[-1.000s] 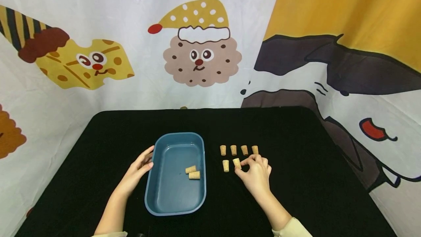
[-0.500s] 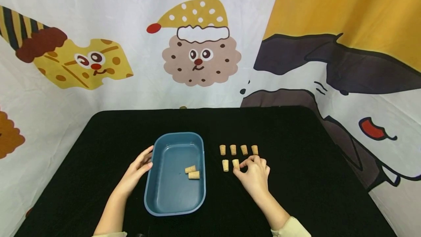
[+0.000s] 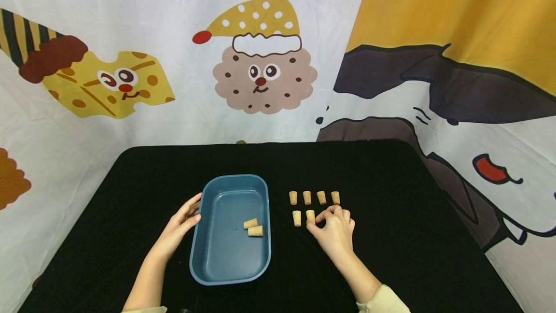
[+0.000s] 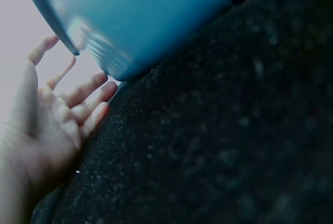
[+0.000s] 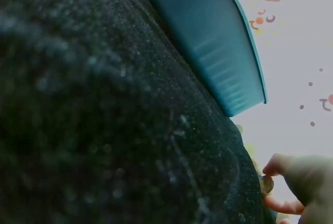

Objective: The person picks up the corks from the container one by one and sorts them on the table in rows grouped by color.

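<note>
On the black table stands a blue rectangular tray [image 3: 230,264]. My left hand [image 3: 178,226] rests against its left side, fingers fairly straight and touching the rim; in the left wrist view that hand [image 4: 67,112] is spread beside the tray's wall [image 4: 140,21]. Two pale corks [image 3: 255,231] lie inside the tray, near its right wall. To the right of the tray, my right hand [image 3: 336,231] pinches a cork [image 3: 310,216] between thumb and index finger, at table level. In the right wrist view this cork [image 5: 266,184] is partly hidden by the fingers.
Left of the pinched cork is another cork [image 3: 297,218]. Behind these, several corks [image 3: 307,197] form a row. A cartoon-printed curtain [image 3: 260,124] hangs behind the table's far edge [image 3: 282,144].
The right hand keeps pinching the cork, which now looks straighter, in line with its neighbour. The left hand and tray stay in place; the whole view shifts slightly.
</note>
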Demonstrator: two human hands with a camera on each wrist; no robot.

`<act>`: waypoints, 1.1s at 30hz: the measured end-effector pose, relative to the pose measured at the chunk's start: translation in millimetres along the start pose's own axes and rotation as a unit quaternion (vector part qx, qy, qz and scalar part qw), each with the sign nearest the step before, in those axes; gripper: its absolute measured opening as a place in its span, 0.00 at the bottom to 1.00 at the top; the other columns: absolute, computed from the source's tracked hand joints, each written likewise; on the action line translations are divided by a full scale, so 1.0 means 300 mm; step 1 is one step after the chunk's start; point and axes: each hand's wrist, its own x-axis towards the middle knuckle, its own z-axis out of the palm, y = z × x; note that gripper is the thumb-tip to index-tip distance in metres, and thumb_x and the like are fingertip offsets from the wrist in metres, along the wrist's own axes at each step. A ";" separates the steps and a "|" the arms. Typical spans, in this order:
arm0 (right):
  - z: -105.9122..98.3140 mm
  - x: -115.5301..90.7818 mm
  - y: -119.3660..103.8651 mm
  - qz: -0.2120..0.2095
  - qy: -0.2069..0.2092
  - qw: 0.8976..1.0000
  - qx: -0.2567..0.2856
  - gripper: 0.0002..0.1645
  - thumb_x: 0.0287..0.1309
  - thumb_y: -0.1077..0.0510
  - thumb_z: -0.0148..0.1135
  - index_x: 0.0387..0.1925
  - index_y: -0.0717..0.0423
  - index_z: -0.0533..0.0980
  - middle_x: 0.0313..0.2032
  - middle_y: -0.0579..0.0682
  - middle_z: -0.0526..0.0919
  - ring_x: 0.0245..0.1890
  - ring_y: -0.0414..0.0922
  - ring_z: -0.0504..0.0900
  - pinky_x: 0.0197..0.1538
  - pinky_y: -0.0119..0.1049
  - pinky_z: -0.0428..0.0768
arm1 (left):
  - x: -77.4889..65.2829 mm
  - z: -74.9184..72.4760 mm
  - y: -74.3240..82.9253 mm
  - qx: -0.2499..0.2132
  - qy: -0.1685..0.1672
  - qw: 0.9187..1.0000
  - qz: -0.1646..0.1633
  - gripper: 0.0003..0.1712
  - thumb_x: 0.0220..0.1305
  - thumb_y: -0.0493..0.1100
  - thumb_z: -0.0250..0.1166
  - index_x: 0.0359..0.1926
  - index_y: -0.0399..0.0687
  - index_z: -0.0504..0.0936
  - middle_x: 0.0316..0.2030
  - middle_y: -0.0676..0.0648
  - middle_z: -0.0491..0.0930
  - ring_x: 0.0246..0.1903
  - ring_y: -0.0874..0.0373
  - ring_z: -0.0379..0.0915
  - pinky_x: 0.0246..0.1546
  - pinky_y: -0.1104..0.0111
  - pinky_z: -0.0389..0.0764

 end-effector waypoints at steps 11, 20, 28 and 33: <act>-0.029 0.001 -0.008 0.003 0.003 1.000 -0.012 0.14 0.44 0.44 0.70 0.23 0.48 0.80 0.42 0.52 0.72 0.45 0.54 0.64 0.47 0.52 0.60 | 0.006 -0.001 0.000 -0.012 -0.006 1.000 -0.001 0.31 0.73 0.43 0.51 0.73 0.50 0.56 0.65 0.36 0.63 0.57 0.62 0.67 0.53 0.66 0.71; -0.071 0.004 -0.050 -0.027 0.042 0.999 -0.002 0.15 0.46 0.44 0.71 0.26 0.51 0.82 0.43 0.51 0.72 0.45 0.53 0.64 0.48 0.51 0.59 | 0.012 0.000 0.005 -0.007 -0.006 1.000 0.003 0.30 0.73 0.43 0.51 0.73 0.49 0.57 0.65 0.36 0.64 0.58 0.58 0.67 0.53 0.64 0.70; -0.097 -0.013 -0.149 -0.075 0.048 0.996 0.020 0.14 0.46 0.45 0.72 0.27 0.50 0.82 0.44 0.51 0.72 0.45 0.51 0.65 0.50 0.51 0.59 | 0.001 -0.001 0.011 -0.008 -0.006 1.000 -0.006 0.32 0.72 0.44 0.52 0.73 0.50 0.55 0.66 0.37 0.63 0.56 0.65 0.67 0.54 0.58 0.70; -0.101 -0.022 -0.219 -0.118 0.060 0.991 0.034 0.14 0.45 0.45 0.73 0.26 0.49 0.81 0.42 0.49 0.72 0.47 0.50 0.66 0.50 0.51 0.59 | -0.003 -0.005 0.004 -0.016 -0.011 1.000 0.000 0.31 0.73 0.43 0.51 0.73 0.49 0.56 0.66 0.37 0.63 0.57 0.65 0.67 0.52 0.67 0.71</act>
